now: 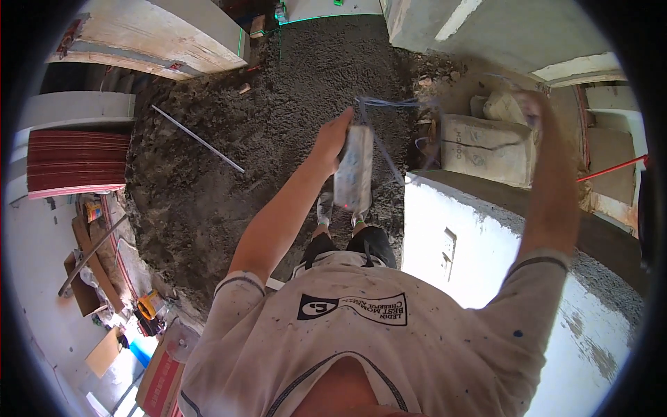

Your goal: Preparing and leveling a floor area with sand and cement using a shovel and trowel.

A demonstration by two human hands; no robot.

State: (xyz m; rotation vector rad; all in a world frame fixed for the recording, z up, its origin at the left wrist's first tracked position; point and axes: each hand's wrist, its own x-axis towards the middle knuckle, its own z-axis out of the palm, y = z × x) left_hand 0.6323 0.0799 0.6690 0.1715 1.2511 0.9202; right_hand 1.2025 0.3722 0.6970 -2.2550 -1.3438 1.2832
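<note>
My left hand grips a pale, oblong object, blurred and held upright over the dark, rough mortar floor above my feet. A thin, translucent bluish strip runs in loops to the right of that object. My right hand is raised at the right beside the stacked beige sacks; it is smeared by motion, so what it holds is unclear. A long pale straight bar lies on the mortar to my left.
Stacked red boards stand at the left, with cardboard boxes and tools below. A white low wall with a rough top edge runs along my right. Pale walls flank the far end; a red bar sticks out at the far right.
</note>
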